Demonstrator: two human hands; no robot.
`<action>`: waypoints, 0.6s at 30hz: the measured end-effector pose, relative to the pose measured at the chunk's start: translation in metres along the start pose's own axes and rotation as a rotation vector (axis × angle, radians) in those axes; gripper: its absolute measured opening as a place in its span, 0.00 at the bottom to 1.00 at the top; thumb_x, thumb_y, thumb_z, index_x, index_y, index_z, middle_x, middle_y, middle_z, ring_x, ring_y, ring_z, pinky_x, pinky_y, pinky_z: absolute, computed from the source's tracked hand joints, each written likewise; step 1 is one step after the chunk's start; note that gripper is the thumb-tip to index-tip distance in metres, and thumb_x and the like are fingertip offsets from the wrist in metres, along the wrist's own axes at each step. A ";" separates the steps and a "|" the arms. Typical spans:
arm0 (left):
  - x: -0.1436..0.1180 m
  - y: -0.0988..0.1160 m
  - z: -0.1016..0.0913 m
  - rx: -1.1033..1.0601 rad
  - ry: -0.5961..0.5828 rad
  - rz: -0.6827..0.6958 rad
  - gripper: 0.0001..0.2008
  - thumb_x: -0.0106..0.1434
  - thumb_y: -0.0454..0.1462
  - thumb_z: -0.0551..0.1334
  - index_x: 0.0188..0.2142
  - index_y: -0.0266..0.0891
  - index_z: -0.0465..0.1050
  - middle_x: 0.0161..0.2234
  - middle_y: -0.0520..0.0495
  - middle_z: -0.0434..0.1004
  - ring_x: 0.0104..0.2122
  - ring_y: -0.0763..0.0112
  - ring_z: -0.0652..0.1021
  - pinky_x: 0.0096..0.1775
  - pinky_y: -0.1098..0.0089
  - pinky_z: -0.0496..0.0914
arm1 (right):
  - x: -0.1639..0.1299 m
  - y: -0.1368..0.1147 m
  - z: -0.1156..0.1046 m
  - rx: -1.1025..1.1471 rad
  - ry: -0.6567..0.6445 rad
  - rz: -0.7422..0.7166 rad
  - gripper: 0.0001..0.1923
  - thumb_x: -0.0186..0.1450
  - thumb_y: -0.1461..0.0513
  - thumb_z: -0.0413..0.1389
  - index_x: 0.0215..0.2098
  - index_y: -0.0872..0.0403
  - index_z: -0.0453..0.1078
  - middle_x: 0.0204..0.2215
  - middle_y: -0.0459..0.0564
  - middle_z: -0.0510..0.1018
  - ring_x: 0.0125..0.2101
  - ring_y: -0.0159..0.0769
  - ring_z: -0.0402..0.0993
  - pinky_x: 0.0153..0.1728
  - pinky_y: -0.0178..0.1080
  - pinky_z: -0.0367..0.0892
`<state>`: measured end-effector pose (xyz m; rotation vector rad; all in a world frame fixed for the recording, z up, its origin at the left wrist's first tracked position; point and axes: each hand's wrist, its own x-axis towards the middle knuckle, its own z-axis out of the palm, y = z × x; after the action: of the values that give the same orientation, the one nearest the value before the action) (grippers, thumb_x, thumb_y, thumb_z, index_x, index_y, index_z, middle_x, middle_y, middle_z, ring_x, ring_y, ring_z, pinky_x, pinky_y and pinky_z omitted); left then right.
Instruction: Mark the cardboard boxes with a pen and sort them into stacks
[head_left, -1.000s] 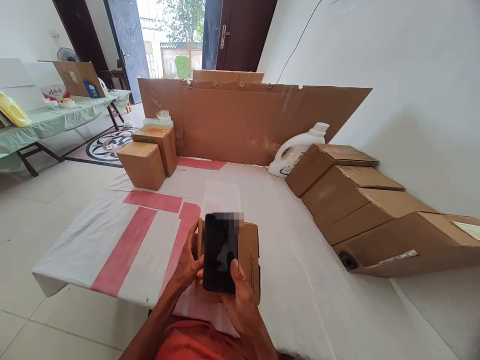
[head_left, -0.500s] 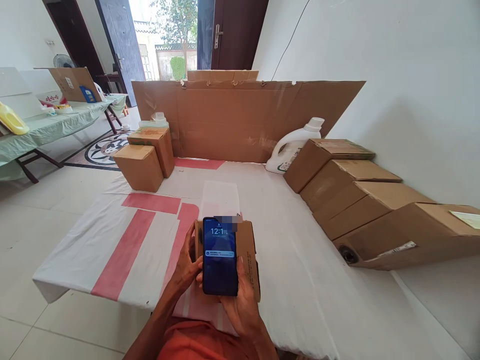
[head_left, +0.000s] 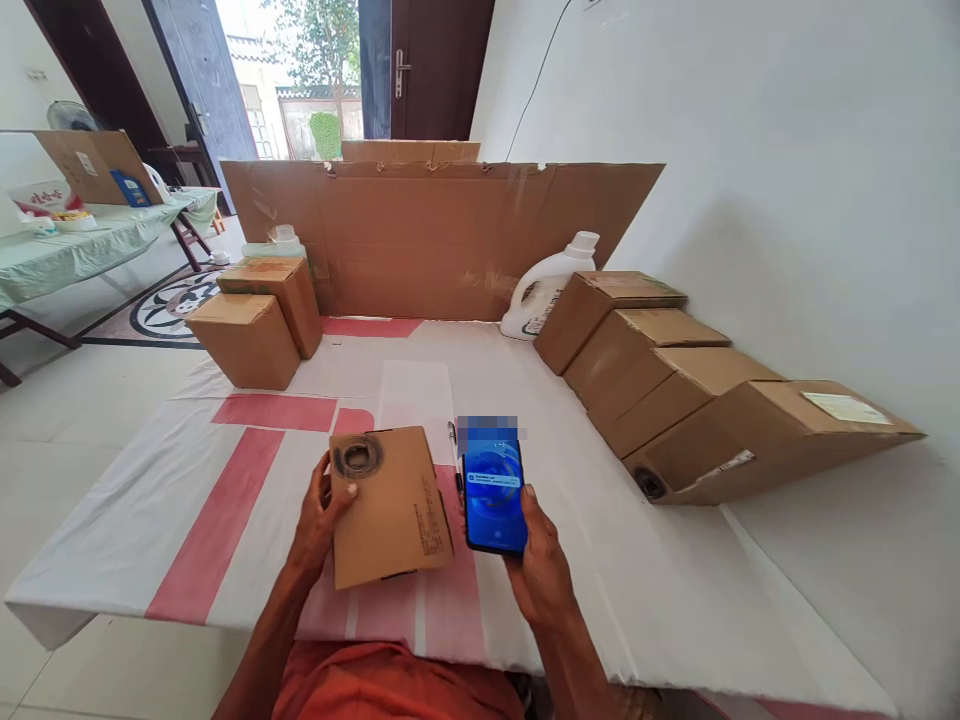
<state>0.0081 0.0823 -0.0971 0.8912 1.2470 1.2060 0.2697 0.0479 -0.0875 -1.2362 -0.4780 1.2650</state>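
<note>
My left hand (head_left: 319, 520) grips the left edge of a small brown cardboard box (head_left: 390, 515), its thumb on top. A round hole ringed with black scribble (head_left: 358, 456) is in the box's upper left corner, and small print runs near its right side. My right hand (head_left: 544, 555) is wrapped round a smartphone (head_left: 493, 500), to the right of the box and apart from it. Its screen is lit blue with a notification bar, and the top is blurred out. A thin pen-like object (head_left: 453, 445) shows beside the phone's left edge, partly hidden.
A white and red cloth (head_left: 600, 560) covers the table. Several cardboard boxes (head_left: 675, 400) line the right side, with a white jug (head_left: 551, 290) behind them. Two boxes (head_left: 247, 340) and a clear container (head_left: 281, 242) stand left. A tall cardboard panel (head_left: 420, 240) closes the back.
My right hand has carried the phone off the box to the right. The box has shifted left in my left hand, and its marked hole now shows. The view has turned slightly right.
</note>
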 end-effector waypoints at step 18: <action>0.010 -0.007 -0.038 0.273 0.140 0.061 0.38 0.61 0.59 0.66 0.64 0.41 0.71 0.64 0.34 0.71 0.63 0.46 0.73 0.59 0.54 0.72 | 0.053 0.009 -0.083 -1.075 0.382 -0.244 0.23 0.57 0.42 0.49 0.29 0.50 0.71 0.28 0.57 0.75 0.33 0.54 0.71 0.41 0.52 0.65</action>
<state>-0.0286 0.0867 -0.1116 1.0636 1.5331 1.1794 0.3513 0.0580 -0.1415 -2.1650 -1.0490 0.4830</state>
